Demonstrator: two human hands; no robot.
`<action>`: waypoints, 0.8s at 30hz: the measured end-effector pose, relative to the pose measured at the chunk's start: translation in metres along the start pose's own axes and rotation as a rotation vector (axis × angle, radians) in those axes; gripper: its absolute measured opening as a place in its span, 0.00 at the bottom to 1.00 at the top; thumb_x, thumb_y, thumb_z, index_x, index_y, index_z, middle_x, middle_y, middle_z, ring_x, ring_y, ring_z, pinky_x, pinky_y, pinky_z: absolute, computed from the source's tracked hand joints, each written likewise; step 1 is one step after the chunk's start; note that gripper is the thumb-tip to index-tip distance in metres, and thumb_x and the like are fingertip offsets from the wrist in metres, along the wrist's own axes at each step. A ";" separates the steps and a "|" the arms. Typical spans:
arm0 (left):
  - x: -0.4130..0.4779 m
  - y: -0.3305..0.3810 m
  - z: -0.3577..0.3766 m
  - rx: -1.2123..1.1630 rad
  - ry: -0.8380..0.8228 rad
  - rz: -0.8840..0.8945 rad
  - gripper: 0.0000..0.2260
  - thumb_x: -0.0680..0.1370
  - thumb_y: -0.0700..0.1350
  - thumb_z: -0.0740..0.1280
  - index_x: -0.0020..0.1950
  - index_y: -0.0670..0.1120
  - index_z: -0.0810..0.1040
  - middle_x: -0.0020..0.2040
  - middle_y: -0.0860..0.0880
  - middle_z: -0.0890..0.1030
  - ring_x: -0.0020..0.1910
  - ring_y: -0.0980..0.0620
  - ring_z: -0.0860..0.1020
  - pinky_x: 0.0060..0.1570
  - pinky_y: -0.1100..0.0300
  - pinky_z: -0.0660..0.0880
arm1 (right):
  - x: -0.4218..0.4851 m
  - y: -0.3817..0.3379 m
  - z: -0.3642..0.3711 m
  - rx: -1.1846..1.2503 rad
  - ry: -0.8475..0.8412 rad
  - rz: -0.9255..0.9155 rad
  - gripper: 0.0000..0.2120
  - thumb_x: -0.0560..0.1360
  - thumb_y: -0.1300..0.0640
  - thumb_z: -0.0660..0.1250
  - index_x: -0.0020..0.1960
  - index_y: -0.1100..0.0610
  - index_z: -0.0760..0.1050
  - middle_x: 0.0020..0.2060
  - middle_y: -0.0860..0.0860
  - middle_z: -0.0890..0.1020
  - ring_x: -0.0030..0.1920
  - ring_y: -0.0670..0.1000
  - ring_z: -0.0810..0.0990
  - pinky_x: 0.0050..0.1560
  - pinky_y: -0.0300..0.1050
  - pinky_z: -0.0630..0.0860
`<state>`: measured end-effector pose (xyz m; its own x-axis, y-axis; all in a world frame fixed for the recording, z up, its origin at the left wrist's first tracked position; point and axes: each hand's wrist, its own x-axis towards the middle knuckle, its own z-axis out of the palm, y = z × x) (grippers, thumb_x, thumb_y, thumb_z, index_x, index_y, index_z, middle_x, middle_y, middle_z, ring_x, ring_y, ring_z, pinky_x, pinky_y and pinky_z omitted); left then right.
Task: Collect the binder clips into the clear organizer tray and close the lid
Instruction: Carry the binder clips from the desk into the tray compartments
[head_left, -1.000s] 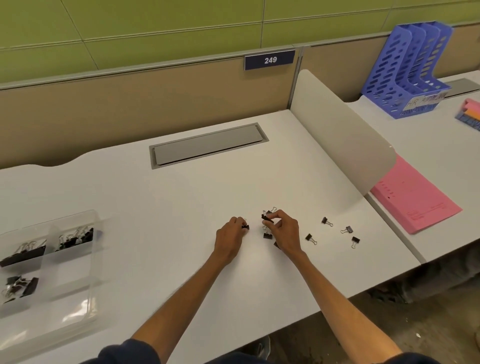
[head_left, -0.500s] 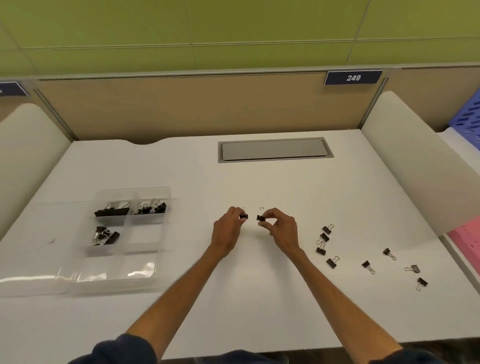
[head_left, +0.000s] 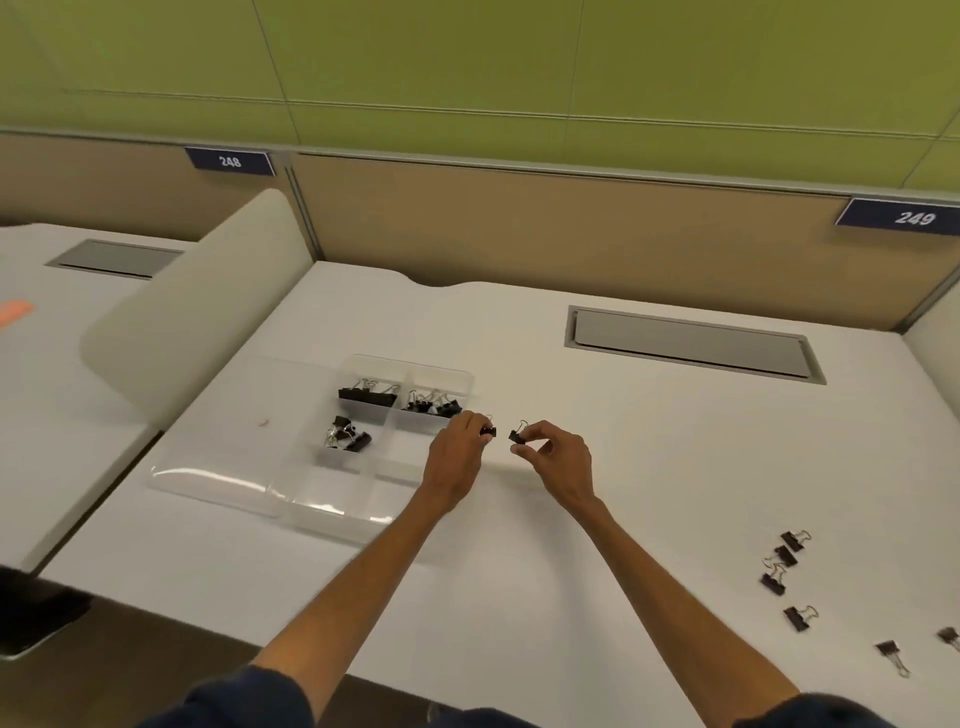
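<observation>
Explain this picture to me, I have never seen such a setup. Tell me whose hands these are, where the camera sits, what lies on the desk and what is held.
No machine here: a person works with bare hands, and the single camera sits on their head, looking down. The left hand pinches a black binder clip; the right hand pinches a second clip. On the white desk lies a clear organizer tray, its lid open flat to its left. Three compartments hold stored clips. Loose clips lie at the far right.
</observation>
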<state>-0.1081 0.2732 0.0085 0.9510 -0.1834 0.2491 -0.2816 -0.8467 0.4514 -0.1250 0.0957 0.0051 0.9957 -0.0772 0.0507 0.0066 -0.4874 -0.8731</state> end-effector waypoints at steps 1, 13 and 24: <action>-0.002 -0.008 -0.006 0.014 0.018 0.000 0.06 0.80 0.43 0.63 0.55 0.44 0.77 0.53 0.49 0.78 0.54 0.48 0.75 0.45 0.49 0.75 | 0.002 -0.005 0.007 0.002 -0.008 -0.014 0.06 0.68 0.49 0.76 0.42 0.45 0.79 0.42 0.33 0.83 0.33 0.43 0.79 0.45 0.43 0.76; -0.023 -0.094 -0.045 0.147 0.061 -0.075 0.05 0.79 0.42 0.64 0.53 0.46 0.78 0.50 0.50 0.80 0.52 0.47 0.76 0.47 0.49 0.73 | 0.020 -0.035 0.089 -0.105 -0.063 -0.256 0.06 0.70 0.48 0.74 0.45 0.47 0.81 0.41 0.32 0.79 0.52 0.40 0.72 0.55 0.47 0.70; -0.038 -0.135 -0.060 0.156 0.059 -0.096 0.06 0.80 0.43 0.64 0.53 0.46 0.80 0.51 0.49 0.80 0.55 0.48 0.74 0.54 0.54 0.71 | 0.026 -0.044 0.143 -0.286 -0.106 -0.310 0.05 0.72 0.48 0.72 0.46 0.47 0.80 0.45 0.36 0.80 0.57 0.45 0.71 0.55 0.48 0.61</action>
<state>-0.1137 0.4244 -0.0108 0.9620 -0.0726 0.2631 -0.1624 -0.9269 0.3383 -0.0864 0.2396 -0.0247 0.9546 0.1937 0.2261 0.2961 -0.6960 -0.6541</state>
